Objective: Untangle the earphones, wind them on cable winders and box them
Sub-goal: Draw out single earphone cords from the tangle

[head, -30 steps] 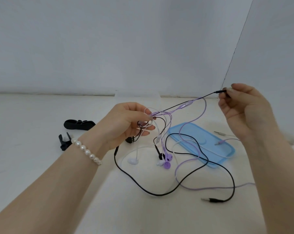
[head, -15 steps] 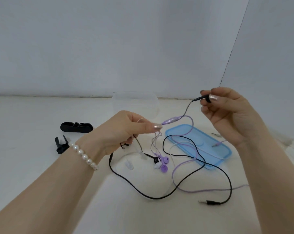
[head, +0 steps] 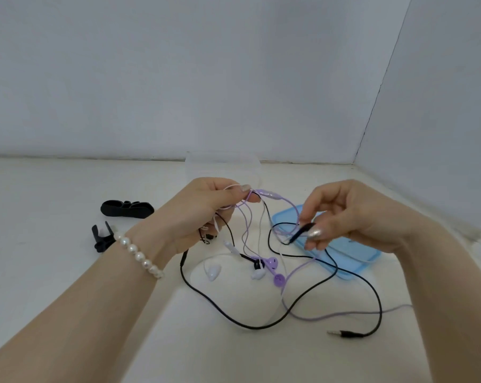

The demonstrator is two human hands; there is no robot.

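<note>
Three earphone sets lie tangled on the white table: black cable, purple cable and white cable. My left hand pinches the bunched purple and white cables just left of the purple inline remote. My right hand pinches a black earbud stem and holds it low over the blue lid. Purple earbuds, a white earbud and a black earbud rest below the hands. The black jack plug lies at front right.
Two black cable winders lie at the left: a flat one and a small clip-like one. A blue lid sits under the right hand. A clear plastic box stands at the back against the wall.
My right hand has come down and to the left with the black earbud end, from beside the wall to just above the blue lid. The taut cables went slack.
</note>
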